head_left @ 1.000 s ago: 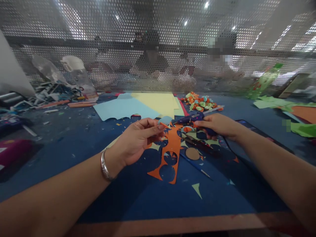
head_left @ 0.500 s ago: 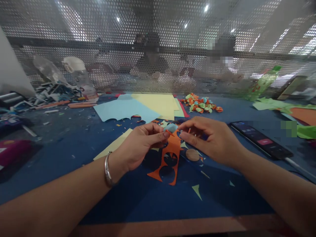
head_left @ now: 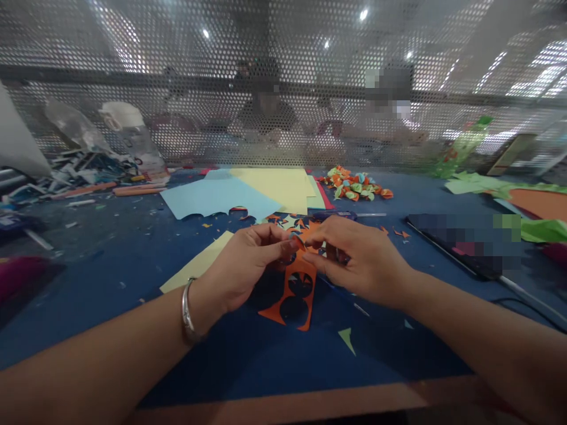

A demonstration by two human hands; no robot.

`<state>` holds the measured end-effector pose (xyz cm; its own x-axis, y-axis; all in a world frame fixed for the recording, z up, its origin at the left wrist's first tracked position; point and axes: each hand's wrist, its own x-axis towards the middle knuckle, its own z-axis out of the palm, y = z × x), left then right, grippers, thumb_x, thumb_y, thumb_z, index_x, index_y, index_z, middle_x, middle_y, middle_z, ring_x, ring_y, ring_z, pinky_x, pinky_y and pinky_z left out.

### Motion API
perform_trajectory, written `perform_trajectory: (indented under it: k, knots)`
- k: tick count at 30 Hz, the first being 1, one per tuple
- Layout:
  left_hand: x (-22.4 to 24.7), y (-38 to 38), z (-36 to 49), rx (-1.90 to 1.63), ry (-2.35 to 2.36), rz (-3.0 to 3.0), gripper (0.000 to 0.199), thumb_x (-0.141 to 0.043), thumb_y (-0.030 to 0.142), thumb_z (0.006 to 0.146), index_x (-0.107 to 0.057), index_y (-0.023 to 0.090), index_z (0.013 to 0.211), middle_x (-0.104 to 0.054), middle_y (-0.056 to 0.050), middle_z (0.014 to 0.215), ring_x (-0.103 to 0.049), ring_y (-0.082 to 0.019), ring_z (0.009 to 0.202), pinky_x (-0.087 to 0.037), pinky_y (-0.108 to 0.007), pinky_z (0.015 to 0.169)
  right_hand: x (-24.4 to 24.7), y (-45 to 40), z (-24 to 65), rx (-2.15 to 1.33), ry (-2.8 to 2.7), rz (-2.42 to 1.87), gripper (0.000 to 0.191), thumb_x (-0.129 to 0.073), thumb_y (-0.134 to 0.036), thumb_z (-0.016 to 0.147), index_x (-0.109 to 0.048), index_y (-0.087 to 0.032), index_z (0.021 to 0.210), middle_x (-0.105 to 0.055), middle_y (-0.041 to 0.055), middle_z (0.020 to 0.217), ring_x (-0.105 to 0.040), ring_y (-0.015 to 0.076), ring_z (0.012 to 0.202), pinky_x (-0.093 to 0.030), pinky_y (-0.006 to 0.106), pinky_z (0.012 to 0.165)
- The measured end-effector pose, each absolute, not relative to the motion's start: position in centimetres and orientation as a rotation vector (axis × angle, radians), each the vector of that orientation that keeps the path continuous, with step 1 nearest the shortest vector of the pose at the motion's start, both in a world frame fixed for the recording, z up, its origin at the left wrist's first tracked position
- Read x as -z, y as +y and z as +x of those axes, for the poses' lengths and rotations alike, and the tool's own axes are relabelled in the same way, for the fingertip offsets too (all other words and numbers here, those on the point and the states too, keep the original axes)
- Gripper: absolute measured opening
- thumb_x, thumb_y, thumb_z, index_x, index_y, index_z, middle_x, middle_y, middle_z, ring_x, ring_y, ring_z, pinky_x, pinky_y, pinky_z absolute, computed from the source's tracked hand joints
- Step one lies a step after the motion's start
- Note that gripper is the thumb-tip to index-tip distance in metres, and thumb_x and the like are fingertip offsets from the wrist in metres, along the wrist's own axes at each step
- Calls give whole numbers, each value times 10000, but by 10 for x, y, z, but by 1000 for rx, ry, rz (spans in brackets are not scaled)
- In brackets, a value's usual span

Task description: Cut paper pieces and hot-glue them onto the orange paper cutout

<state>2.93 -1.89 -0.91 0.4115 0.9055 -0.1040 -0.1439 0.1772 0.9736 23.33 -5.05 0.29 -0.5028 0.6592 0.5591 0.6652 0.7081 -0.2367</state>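
Note:
Close to each other over the table's middle are my two hands. My left hand (head_left: 248, 260), with a silver bracelet at its wrist, pinches small paper circles (head_left: 297, 241), blue and orange, between thumb and fingers. At their right edge, the curled thumb and index finger of my right hand (head_left: 363, 254) close on the paper. Below the fingers lies an orange paper strip (head_left: 305, 260) with round holes cut out. Paper scraps (head_left: 290, 222) are scattered just behind it. A pen-like tool (head_left: 336, 215) lies behind my right hand.
Blue paper (head_left: 212, 198) and yellow paper (head_left: 274, 186) lie at the back, beside a pile of folded paper pieces (head_left: 354, 184). A phone (head_left: 460, 245) with a cable is at right. Bottles stand left and right; a perforated screen (head_left: 283, 144) borders the table, people behind it.
My right fingers have moved in to the paper circles, which are now turned more edge-on. The view has shifted slightly, and the round wooden-looking disc is now hidden behind my right hand.

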Motion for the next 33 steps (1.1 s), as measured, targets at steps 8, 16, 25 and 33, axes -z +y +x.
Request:
perform_trajectory:
  k: [8, 16, 25, 33]
  knots:
    - [6, -25, 32, -886, 895, 1110, 320, -905, 253, 619, -615, 151, 710, -625, 44, 671, -543, -65, 605, -429, -185, 562, 1, -53, 229, 281, -2338, -978, 210, -546, -230, 990, -724, -117, 990, -719, 82, 878, -677, 195, 796, -488, 294, 652]
    - [4, -25, 30, -850, 812, 1197, 447, -848, 254, 726, -699, 149, 1134, -715, -9, 832, -664, -117, 800, -500, -254, 798, 2, -49, 232, 207, -2331, -956, 192, -541, -202, 992, -719, -131, 1004, -734, 88, 935, -689, 193, 876, -514, 298, 753]
    - [6, -12, 20, -893, 845, 1710, 176, -775, 246, 791, -721, 177, 944, -754, -30, 862, -692, -151, 804, -516, -292, 761, 2, -49, 235, 126, -2315, -934, 164, -561, -192, 977, -714, -130, 973, -723, 80, 888, -668, 181, 822, -483, 286, 692]
    - [-6, -14, 15, -806, 1023, 2164, 95, -683, 270, 876, -689, 184, 836, -708, 11, 775, -598, -108, 700, -436, -263, 653, -3, -47, 237, -2, -2325, -967, 164, -561, -179, 966, -713, -118, 962, -675, 51, 805, -600, 144, 712, -441, 266, 630]
